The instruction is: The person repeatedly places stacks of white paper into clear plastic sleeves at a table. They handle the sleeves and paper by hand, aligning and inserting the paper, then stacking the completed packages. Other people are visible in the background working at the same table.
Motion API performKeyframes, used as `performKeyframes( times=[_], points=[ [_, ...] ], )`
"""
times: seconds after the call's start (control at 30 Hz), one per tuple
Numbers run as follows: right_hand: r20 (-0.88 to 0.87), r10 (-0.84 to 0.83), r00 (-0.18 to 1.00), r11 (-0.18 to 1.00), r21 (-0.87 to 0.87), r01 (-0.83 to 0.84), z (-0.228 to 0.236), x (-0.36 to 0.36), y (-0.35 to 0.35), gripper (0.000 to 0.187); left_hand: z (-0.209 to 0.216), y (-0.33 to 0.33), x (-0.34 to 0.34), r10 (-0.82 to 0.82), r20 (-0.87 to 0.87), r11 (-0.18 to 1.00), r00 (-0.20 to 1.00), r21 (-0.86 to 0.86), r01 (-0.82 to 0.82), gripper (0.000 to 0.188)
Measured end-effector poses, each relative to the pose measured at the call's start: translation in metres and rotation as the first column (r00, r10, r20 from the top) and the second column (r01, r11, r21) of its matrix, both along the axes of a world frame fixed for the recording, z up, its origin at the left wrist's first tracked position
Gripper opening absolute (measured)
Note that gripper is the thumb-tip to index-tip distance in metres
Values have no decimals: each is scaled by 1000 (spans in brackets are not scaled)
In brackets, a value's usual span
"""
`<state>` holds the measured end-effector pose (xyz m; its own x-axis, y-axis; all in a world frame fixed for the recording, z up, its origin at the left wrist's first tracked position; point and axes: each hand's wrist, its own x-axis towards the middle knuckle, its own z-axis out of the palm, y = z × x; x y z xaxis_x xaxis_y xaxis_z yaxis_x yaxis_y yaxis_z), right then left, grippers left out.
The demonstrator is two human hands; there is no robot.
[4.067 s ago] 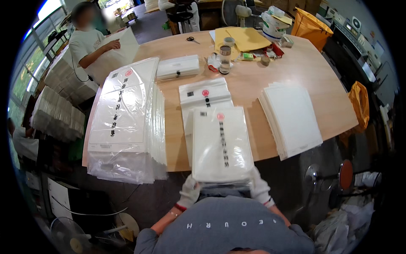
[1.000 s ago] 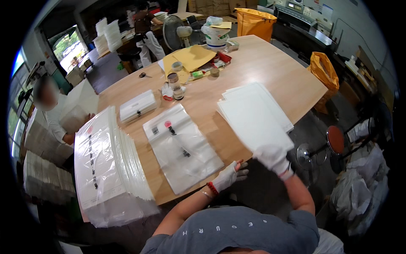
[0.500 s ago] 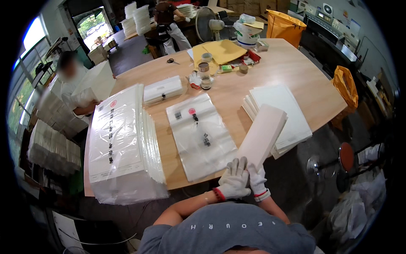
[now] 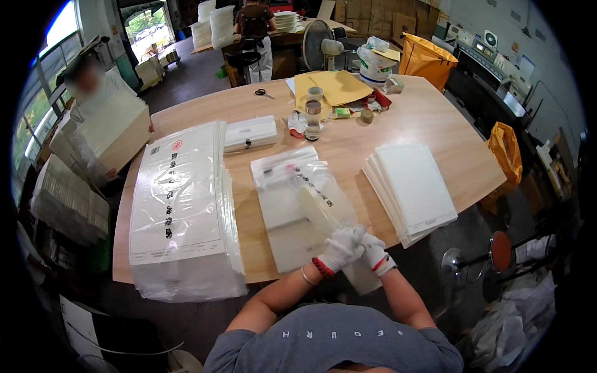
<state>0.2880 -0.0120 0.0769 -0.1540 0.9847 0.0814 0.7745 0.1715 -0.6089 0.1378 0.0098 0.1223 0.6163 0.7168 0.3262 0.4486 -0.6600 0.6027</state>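
Fingers (image 4: 352, 235) seemingly clamped on a pale sheet (image 4: 362, 280), left hand (image 4: 339, 250) and right hand (image 4: 375, 255) meet, backs upward.

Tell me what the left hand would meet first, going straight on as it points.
Most likely the right hand, close against the left hand; past it, the white sheet stack seems in line, though depth is unclear.

White gloves (image 4: 341, 247) (red-edged cuffs (image 4: 380, 263)), clear bag (image 4: 339, 205) with black lettering (image 4: 315, 186), tan tabletop (image 4: 444, 133), grey shirt (image 4: 323, 348) — white-lettered

Head-worn fisheye — looking down.
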Motion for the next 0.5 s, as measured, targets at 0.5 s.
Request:
performKeyframes(
  times=[0.5],
  points=[
    [366,-53,929,921,-342,187,-29,-8,52,62,-137,19,-135,725,262,669,637,-486,-562,29]
  ],
)
